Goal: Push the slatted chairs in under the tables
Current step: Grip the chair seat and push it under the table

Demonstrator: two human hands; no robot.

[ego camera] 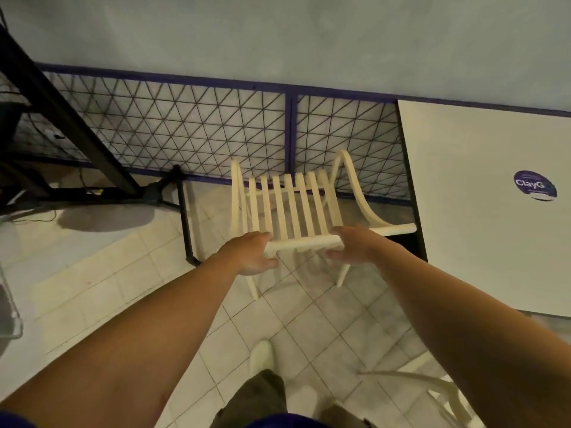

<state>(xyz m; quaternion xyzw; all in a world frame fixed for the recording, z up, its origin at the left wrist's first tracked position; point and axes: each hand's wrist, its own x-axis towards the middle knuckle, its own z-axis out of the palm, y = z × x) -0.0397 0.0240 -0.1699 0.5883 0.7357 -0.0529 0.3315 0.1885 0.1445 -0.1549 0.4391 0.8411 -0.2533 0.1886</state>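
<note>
Both hands on slatted chair (290, 208) top rail, mid-frame.
left hand (250, 253) and right hand (352, 245) grasp the rail ends; white table (482, 211) just right, armrest seemingly touching its edge.

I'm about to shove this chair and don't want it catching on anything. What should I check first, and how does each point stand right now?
1. Left hand on the slatted chair's top rail: ok, fingers curled around it.
2. Right hand on the same rail: ok, gripping its other end.
3. Chair lined up with the white table: not ok, it faces the mesh fence, the table beside it to the right.
4. Right armrest clear of the table edge: cannot tell, its tip looks very close.
5. Floor around the chair legs: ok, bare tiles.
6. Second chair at lower right out of the way: cannot tell, mostly hidden.
</note>
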